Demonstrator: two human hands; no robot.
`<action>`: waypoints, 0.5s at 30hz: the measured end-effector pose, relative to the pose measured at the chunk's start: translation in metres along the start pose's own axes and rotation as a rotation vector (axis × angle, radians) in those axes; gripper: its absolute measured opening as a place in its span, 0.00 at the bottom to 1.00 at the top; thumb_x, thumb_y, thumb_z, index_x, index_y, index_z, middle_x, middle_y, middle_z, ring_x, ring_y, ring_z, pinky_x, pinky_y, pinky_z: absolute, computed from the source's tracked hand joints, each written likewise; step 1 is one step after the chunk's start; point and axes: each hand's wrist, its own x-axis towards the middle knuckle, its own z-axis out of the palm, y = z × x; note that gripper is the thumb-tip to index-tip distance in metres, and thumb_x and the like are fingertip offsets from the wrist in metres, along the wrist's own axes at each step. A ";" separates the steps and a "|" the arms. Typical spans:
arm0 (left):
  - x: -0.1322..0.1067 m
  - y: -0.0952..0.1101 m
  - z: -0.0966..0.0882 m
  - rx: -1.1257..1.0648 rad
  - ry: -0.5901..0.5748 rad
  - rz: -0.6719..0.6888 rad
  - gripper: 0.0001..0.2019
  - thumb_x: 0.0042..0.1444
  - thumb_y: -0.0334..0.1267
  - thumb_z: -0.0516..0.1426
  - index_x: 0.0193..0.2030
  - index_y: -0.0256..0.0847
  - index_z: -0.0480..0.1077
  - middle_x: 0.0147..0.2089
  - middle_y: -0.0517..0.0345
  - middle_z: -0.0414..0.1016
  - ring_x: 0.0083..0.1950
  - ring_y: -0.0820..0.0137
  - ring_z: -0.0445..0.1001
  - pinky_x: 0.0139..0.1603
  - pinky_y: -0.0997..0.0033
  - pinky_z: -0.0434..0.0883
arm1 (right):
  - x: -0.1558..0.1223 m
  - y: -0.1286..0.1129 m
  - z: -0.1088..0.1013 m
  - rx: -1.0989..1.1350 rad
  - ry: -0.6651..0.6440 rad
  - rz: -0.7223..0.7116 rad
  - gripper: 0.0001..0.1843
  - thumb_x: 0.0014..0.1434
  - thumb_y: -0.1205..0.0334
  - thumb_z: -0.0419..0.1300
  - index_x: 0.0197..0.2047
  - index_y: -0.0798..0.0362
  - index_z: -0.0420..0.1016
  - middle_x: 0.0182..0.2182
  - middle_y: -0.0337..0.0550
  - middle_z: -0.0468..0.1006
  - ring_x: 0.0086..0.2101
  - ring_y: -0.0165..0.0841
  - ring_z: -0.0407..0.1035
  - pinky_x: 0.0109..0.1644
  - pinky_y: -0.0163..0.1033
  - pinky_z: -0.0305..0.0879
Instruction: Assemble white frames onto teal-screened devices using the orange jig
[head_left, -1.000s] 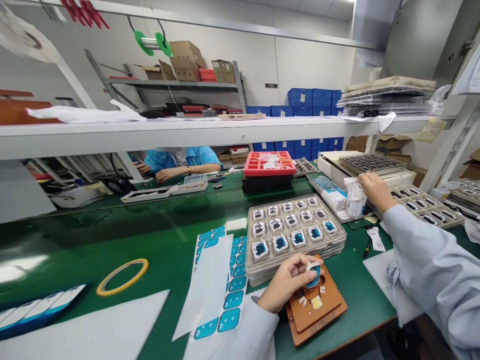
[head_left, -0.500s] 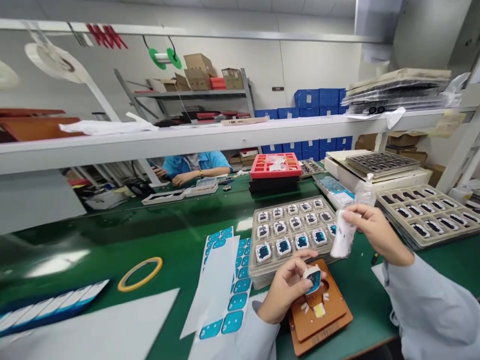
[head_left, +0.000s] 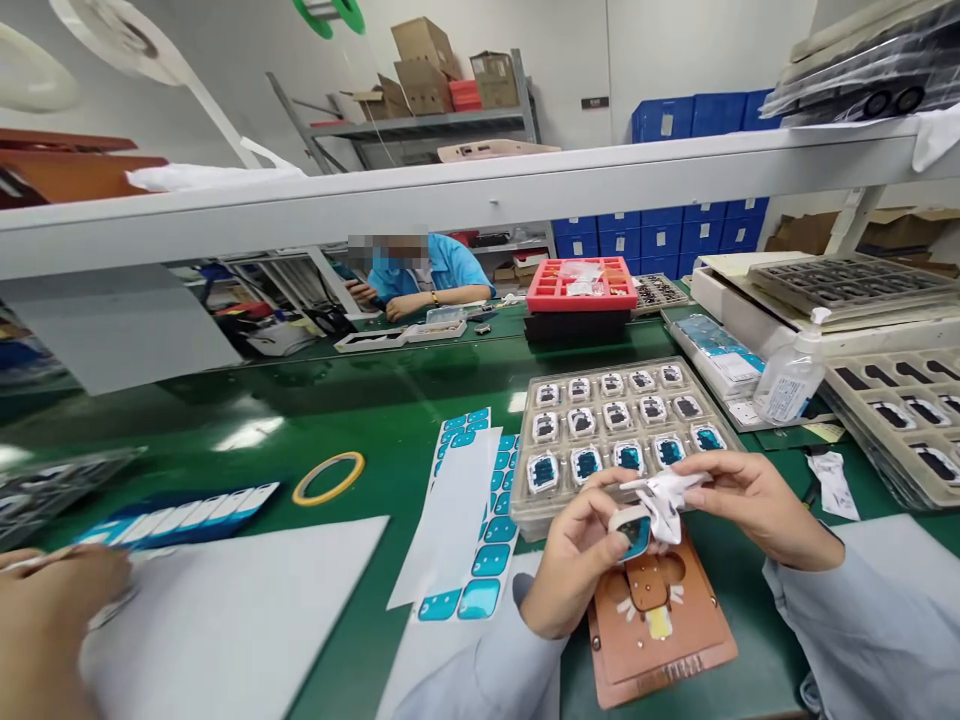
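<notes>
My left hand [head_left: 581, 560] pinches a small rounded-square part [head_left: 639, 535] with a white rim and a blue face. In my right hand [head_left: 757, 505] is a crumpled white cloth [head_left: 666, 500], pressed against the part's upper right side. Both hands are above a brown fixture plate [head_left: 667, 655], which has a shaped recess and a yellow patch. Just behind them is a clear tray [head_left: 529, 505] with rows of similar white-rimmed parts, the front row blue-faced. A sheet of blue stickers [head_left: 491, 558] lies left of my left hand, partly under white paper [head_left: 450, 530].
A clear pump bottle [head_left: 791, 375] stands behind my right hand, near another parts tray [head_left: 892, 445]. A yellow tape ring [head_left: 328, 479] lies left. Another person's hand [head_left: 56, 620] is at the left edge over a white sheet [head_left: 225, 620]. A co-worker in blue [head_left: 454, 268] sits opposite.
My right hand has moved left, bringing the cloth from beside the tray onto the part in my left hand. The view has tilted down, and another person's hand has appeared at the left.
</notes>
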 end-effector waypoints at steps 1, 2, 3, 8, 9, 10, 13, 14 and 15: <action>0.000 0.001 0.001 -0.016 0.057 0.008 0.19 0.48 0.46 0.69 0.29 0.36 0.65 0.54 0.53 0.63 0.36 0.70 0.77 0.37 0.68 0.76 | 0.001 0.001 -0.001 -0.019 0.008 -0.013 0.12 0.52 0.59 0.72 0.42 0.47 0.83 0.37 0.43 0.84 0.37 0.35 0.78 0.41 0.37 0.77; 0.000 0.002 0.002 -0.028 0.111 0.015 0.19 0.48 0.45 0.69 0.29 0.36 0.64 0.53 0.54 0.63 0.35 0.71 0.77 0.36 0.70 0.76 | 0.002 0.003 -0.001 -0.035 0.015 -0.030 0.12 0.52 0.61 0.72 0.42 0.47 0.83 0.37 0.43 0.84 0.36 0.34 0.78 0.40 0.36 0.77; 0.000 0.003 0.003 -0.036 0.154 0.023 0.20 0.47 0.45 0.69 0.29 0.36 0.64 0.51 0.56 0.63 0.34 0.72 0.76 0.35 0.71 0.76 | 0.003 0.004 0.000 -0.049 0.020 -0.048 0.12 0.52 0.62 0.72 0.41 0.47 0.83 0.36 0.42 0.84 0.35 0.34 0.78 0.38 0.35 0.77; 0.001 0.005 0.004 -0.026 0.262 0.061 0.22 0.42 0.47 0.71 0.28 0.36 0.65 0.47 0.58 0.64 0.32 0.76 0.74 0.34 0.72 0.77 | 0.003 0.004 0.001 -0.134 0.077 -0.163 0.08 0.52 0.62 0.71 0.38 0.47 0.83 0.33 0.42 0.83 0.33 0.34 0.78 0.34 0.32 0.77; 0.002 0.005 0.004 -0.021 0.281 0.070 0.23 0.41 0.48 0.72 0.28 0.36 0.65 0.46 0.58 0.65 0.32 0.76 0.73 0.34 0.73 0.77 | 0.003 0.002 0.001 -0.168 0.094 -0.187 0.07 0.52 0.61 0.72 0.37 0.48 0.83 0.33 0.43 0.83 0.33 0.35 0.78 0.34 0.33 0.77; 0.002 0.004 0.004 -0.016 0.305 0.085 0.23 0.40 0.48 0.72 0.28 0.36 0.65 0.46 0.58 0.65 0.33 0.75 0.73 0.34 0.74 0.77 | 0.003 0.001 0.001 -0.204 0.109 -0.211 0.07 0.52 0.60 0.72 0.36 0.48 0.83 0.33 0.44 0.83 0.33 0.36 0.78 0.34 0.34 0.78; 0.003 0.003 0.003 0.011 0.394 0.159 0.22 0.41 0.48 0.72 0.27 0.36 0.66 0.42 0.59 0.65 0.39 0.70 0.75 0.36 0.74 0.78 | 0.005 0.000 0.000 -0.271 0.143 -0.257 0.07 0.52 0.59 0.71 0.36 0.49 0.83 0.32 0.45 0.83 0.32 0.37 0.78 0.32 0.36 0.78; 0.003 0.002 0.003 0.022 0.419 0.179 0.22 0.41 0.48 0.72 0.27 0.36 0.66 0.42 0.59 0.65 0.41 0.68 0.75 0.36 0.73 0.79 | 0.005 0.001 0.000 -0.280 0.154 -0.266 0.09 0.52 0.59 0.71 0.38 0.48 0.83 0.33 0.44 0.83 0.31 0.37 0.78 0.32 0.36 0.78; 0.004 0.002 0.002 0.031 0.436 0.187 0.21 0.42 0.48 0.72 0.27 0.37 0.67 0.42 0.59 0.65 0.42 0.67 0.75 0.37 0.72 0.79 | 0.005 0.002 -0.001 -0.297 0.163 -0.270 0.11 0.53 0.60 0.70 0.41 0.48 0.83 0.33 0.44 0.83 0.31 0.37 0.78 0.32 0.36 0.77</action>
